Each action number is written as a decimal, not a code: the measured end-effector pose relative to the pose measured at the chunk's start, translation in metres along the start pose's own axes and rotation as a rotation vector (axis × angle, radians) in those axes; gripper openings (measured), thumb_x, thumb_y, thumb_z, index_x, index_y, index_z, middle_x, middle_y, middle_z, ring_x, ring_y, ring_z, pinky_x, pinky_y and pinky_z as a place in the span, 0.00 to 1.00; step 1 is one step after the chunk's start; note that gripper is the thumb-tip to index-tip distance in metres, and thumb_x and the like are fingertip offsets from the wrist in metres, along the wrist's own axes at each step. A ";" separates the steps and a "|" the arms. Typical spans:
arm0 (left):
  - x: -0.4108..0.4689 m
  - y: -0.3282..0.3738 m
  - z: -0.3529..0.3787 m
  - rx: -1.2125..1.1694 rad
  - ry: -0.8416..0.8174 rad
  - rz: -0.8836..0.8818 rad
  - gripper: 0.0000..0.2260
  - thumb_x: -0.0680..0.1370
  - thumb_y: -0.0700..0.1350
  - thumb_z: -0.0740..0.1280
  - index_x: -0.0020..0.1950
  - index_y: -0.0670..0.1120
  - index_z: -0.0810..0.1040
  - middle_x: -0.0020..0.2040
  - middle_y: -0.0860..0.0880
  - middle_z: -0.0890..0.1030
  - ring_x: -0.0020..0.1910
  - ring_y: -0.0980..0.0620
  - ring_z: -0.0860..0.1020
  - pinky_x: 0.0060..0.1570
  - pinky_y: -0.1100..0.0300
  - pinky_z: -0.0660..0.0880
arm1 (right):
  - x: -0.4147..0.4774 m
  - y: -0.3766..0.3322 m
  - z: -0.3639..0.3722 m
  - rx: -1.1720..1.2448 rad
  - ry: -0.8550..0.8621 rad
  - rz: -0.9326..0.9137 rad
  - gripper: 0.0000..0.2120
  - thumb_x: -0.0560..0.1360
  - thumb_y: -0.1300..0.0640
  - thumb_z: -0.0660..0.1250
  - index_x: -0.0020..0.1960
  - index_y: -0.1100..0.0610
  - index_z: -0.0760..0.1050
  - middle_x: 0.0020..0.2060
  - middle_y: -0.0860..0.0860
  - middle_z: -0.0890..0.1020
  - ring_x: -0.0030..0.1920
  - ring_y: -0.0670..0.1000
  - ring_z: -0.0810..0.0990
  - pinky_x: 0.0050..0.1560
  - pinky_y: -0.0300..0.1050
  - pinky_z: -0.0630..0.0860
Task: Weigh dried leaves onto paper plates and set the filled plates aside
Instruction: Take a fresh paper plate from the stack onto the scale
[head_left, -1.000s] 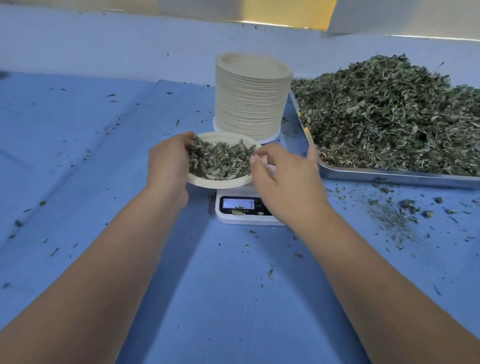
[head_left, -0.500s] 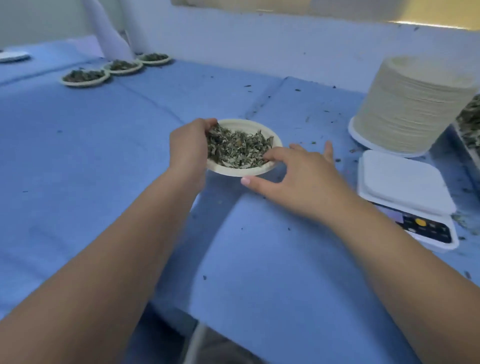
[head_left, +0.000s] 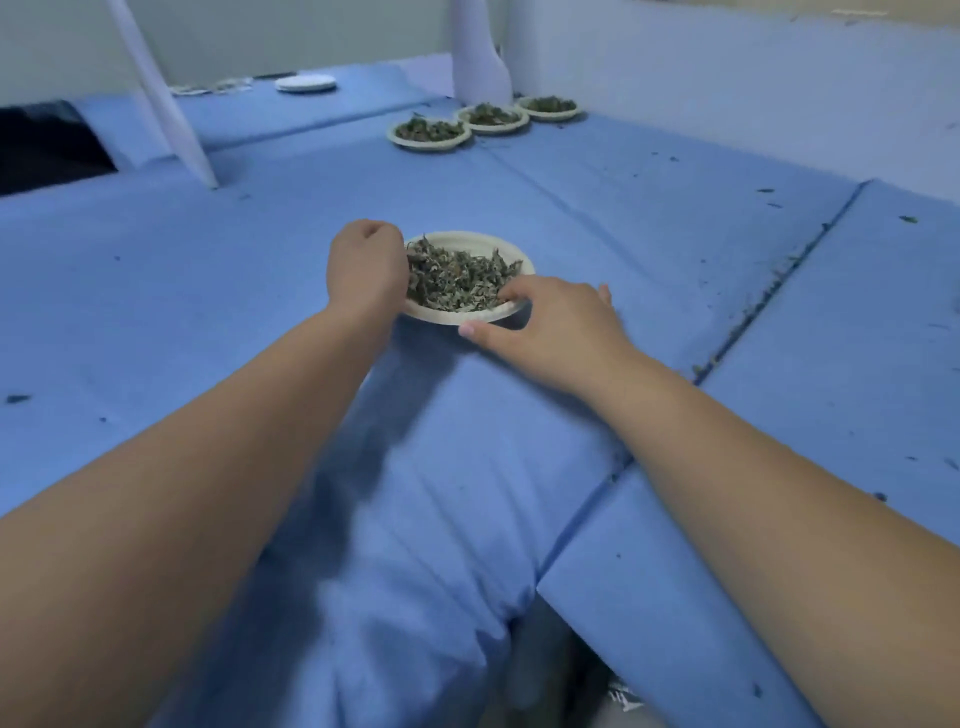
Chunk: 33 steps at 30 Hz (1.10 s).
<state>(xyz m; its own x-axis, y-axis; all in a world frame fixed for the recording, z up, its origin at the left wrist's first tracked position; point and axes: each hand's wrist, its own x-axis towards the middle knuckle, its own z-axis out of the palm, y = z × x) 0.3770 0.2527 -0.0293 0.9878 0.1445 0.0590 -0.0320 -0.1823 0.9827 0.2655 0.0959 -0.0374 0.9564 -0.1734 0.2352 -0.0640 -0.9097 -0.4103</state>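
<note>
A white paper plate (head_left: 467, 242) heaped with dried green leaves (head_left: 457, 275) is held above the blue table cover, in the middle of the view. My left hand (head_left: 366, 265) grips its left rim with curled fingers. My right hand (head_left: 550, 322) holds the near right rim, thumb under the edge and a finger over it. Three filled plates stand in a row at the far end: one at the left (head_left: 428, 134), one in the middle (head_left: 492, 118), one at the right (head_left: 548, 107).
The blue cover (head_left: 675, 218) lies in padded sections with seams, strewn with leaf crumbs on the right. Two white legs (head_left: 161, 98) (head_left: 475, 52) rise at the back. A white dish (head_left: 305, 83) sits far left. A gap opens at the near edge.
The view has swung left, away from the scale, the plate stack and the leaf tray. Both hands have carried the filled plate off the scale and leftward toward the row of filled plates.
</note>
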 end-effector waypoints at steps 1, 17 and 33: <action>0.013 -0.002 -0.006 0.023 0.017 -0.001 0.07 0.78 0.42 0.60 0.44 0.49 0.76 0.40 0.53 0.76 0.39 0.50 0.73 0.40 0.58 0.69 | 0.011 -0.004 0.007 0.008 -0.024 -0.003 0.27 0.69 0.27 0.65 0.57 0.45 0.77 0.54 0.44 0.82 0.59 0.54 0.78 0.70 0.64 0.64; 0.135 -0.037 -0.034 -0.214 0.200 -0.025 0.15 0.68 0.47 0.58 0.52 0.51 0.78 0.49 0.55 0.79 0.51 0.52 0.82 0.60 0.47 0.80 | 0.235 -0.042 0.117 -0.182 -0.124 -0.007 0.34 0.78 0.31 0.50 0.76 0.52 0.61 0.75 0.58 0.67 0.75 0.59 0.63 0.72 0.66 0.58; 0.138 -0.039 -0.023 -0.078 0.116 -0.003 0.13 0.75 0.44 0.62 0.57 0.49 0.80 0.54 0.53 0.82 0.55 0.49 0.82 0.59 0.46 0.80 | 0.385 -0.080 0.165 -0.181 -0.150 0.021 0.35 0.78 0.32 0.50 0.79 0.51 0.57 0.76 0.56 0.67 0.75 0.60 0.64 0.74 0.64 0.58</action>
<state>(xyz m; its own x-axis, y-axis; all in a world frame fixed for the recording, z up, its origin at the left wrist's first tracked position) 0.5108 0.3019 -0.0558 0.9636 0.2575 0.0712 -0.0451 -0.1058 0.9934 0.6862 0.1645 -0.0591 0.9851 -0.1473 0.0886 -0.1217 -0.9616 -0.2459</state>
